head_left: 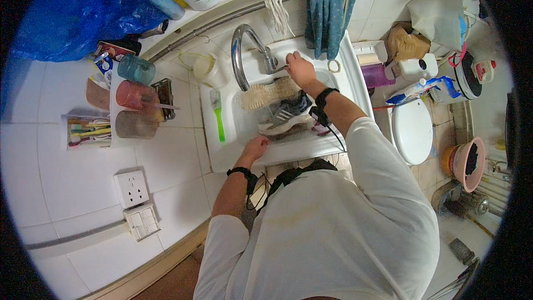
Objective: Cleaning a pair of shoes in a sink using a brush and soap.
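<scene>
Above the white sink (225, 158), my right hand (300, 70) is closed on the lever handle (281, 69) of the chrome faucet (239, 50). Inside the basin lie two sneakers: one shows its pale, worn sole (266, 94), and in front of it a dark sneaker with white stripes (284, 115) rests on its side. My left hand (256, 149) is over the sink's front edge, close to the striped sneaker. Its fingers are curled, and whether they touch or grip anything is hidden. A green-handled brush (218, 116) lies on the basin's left side.
A blue patterned cloth (331, 19) and white laces (278, 14) hang on the rail behind the sink. Cups (133, 97) and toothbrushes (89, 130) are on the left wall. A beige cup (206, 69) stands at the back left corner. To the right is a toilet (412, 130).
</scene>
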A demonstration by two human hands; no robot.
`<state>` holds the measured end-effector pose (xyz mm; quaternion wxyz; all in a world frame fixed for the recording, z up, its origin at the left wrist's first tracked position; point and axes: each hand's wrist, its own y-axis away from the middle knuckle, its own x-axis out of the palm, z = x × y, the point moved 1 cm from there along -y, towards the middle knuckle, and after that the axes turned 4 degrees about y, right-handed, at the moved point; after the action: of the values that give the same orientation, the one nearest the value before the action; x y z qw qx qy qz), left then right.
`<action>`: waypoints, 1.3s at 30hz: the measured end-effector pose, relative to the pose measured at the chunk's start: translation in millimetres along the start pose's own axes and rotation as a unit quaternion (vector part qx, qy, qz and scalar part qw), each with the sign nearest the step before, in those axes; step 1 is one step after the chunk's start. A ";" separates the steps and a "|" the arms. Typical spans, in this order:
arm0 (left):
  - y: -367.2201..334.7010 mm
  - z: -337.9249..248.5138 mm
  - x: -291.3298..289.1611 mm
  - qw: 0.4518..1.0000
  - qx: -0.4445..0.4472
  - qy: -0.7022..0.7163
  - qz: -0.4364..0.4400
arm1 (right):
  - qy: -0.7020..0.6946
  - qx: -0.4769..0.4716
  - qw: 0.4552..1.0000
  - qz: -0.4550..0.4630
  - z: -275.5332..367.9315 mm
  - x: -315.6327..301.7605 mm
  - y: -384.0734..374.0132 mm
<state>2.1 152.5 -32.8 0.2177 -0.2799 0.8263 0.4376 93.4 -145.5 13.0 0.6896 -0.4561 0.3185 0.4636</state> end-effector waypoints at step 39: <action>-121.2 -28.5 -6.6 0.942 0.161 -0.257 -0.145 | -0.030 -0.151 0.857 0.492 26.2 1.7 146.4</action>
<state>83.0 74.4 -86.8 0.5259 -0.2357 0.7522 0.3197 -41.7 -98.2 -27.2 0.3032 -0.3240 0.4065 0.7986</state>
